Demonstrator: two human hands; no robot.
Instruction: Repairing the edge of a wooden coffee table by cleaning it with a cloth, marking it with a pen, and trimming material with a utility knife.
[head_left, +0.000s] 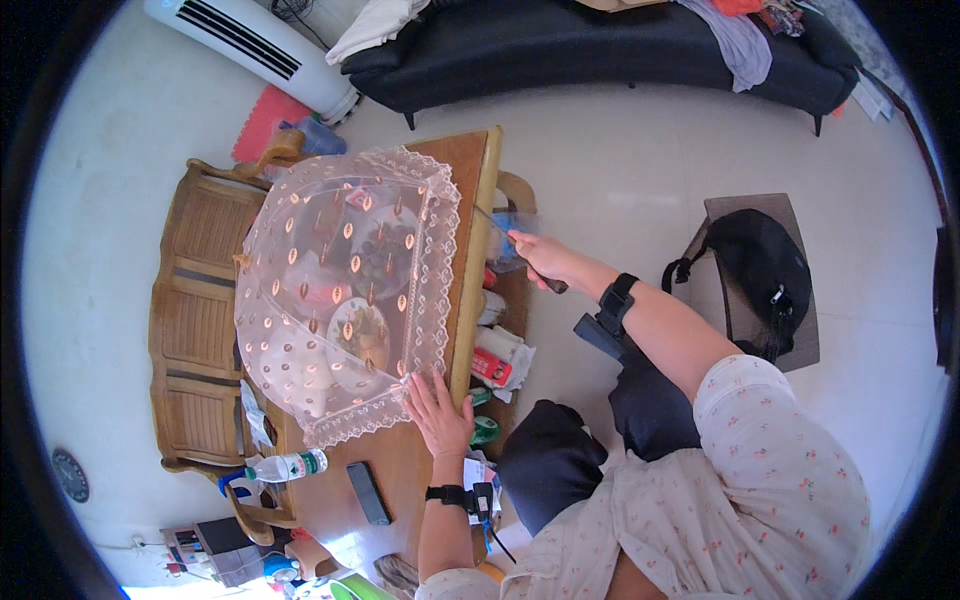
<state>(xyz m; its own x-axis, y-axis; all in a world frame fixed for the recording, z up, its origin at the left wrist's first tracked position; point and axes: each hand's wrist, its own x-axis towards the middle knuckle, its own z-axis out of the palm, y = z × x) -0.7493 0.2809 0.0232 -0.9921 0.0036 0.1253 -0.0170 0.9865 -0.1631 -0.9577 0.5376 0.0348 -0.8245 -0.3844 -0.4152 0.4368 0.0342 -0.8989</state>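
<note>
A pink mesh food cover [300, 225] with leaf patterns and a lace hem stands on the wooden table [420, 480]. Plates of food [362, 335] show dimly through the netting. My left hand [440, 418] lies with fingers spread at the cover's near corner, touching the lace and the tabletop. Out past the table's right edge, my right hand [545, 262] is closed round the dark handle of what looks like a knife [553, 285]. Its thin blade points up and left toward the table edge; part of it blends with the clutter behind.
A clear bottle [288, 466] lies beyond a black phone [369, 492] on the table. Wooden bench [205, 320] lines the left wall. Packages [492, 365] fill a shelf under the table edge. A black bag [760, 275] rests on a stool to the right; a black sofa [600, 55] stands far back.
</note>
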